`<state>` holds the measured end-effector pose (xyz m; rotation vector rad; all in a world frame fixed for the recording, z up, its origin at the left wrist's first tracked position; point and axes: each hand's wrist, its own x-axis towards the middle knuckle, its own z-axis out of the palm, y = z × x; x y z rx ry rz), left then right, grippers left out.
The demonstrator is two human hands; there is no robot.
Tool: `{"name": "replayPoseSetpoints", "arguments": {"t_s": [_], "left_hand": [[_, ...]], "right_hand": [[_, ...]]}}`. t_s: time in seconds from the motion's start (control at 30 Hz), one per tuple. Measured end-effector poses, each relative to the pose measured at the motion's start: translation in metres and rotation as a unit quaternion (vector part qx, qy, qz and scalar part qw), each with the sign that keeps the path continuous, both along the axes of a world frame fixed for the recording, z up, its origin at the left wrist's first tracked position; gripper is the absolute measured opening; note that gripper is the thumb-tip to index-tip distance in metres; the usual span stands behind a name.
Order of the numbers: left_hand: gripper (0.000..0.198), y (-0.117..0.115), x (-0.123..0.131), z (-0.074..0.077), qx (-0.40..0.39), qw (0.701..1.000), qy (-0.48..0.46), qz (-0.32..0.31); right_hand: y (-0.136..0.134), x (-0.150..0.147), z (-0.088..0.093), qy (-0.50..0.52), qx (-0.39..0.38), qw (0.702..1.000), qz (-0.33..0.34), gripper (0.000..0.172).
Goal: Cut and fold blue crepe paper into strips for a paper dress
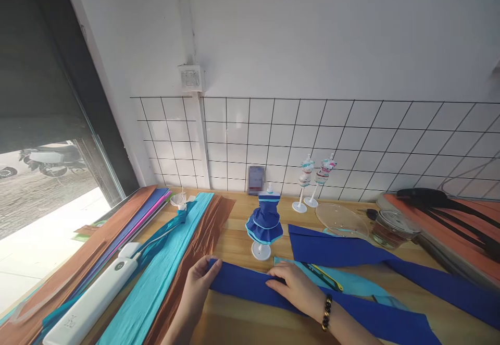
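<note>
Blue strip, place: on the near middle of the wooden table (pixel 228 324), the blue strip (pixel 242 282) runs from the left hand (pixel 200 278) under the right hand (pixel 292 285) and on toward the near right.
Left hand: thumb and forefinger pinch the strip's left end.
Right hand: rests over the strip, thumb on its face and fingers near the far edge; whether it pinches or only presses, I cannot tell.
Working the strip: the step in hand looks like straightening or handling the edge. It would go best with the left end held lightly, the span between the hands kept just taut, and the right fingers travelling along the far edge in small, even moves; hard pulling could stretch or crease it.
Yellow-edged tool: the slim tool (pixel 326 277) lies just beyond the right hand on a turquoise piece (pixel 357 281), so the wrist is best kept clear of it.
Strip, look: deep blue, matt, long and narrow, fairly flat, its far edge nearly straight between the hands; cloth or paper, I cannot tell.
Matching colour: the little dress (pixel 267 222) on a white stand, just beyond the strip, is a similar blue with light-blue trim.
</note>
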<state>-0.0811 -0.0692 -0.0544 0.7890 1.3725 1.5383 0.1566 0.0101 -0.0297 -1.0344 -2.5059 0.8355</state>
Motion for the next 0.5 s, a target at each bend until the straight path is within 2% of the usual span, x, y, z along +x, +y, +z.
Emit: {"name": "replayPoseSetpoints", "arguments": {"t_s": [0.23, 0.37, 0.5], "left_hand": [[0.037, 0.005, -0.010, -0.008, -0.008, 0.999, -0.016, 0.050], [0.040, 0.006, -0.013, -0.008, -0.013, 0.997, -0.030, 0.071], [0.041, 0.006, -0.015, -0.008, -0.018, 0.997, -0.040, 0.064]], "right_hand": [[0.000, 0.037, 0.012, -0.063, -0.012, 0.998, -0.016, 0.030], [0.004, 0.074, 0.016, -0.086, -0.035, 0.994, -0.052, 0.029], [0.010, 0.118, 0.019, -0.094, -0.059, 0.989, -0.096, 0.025]]}}
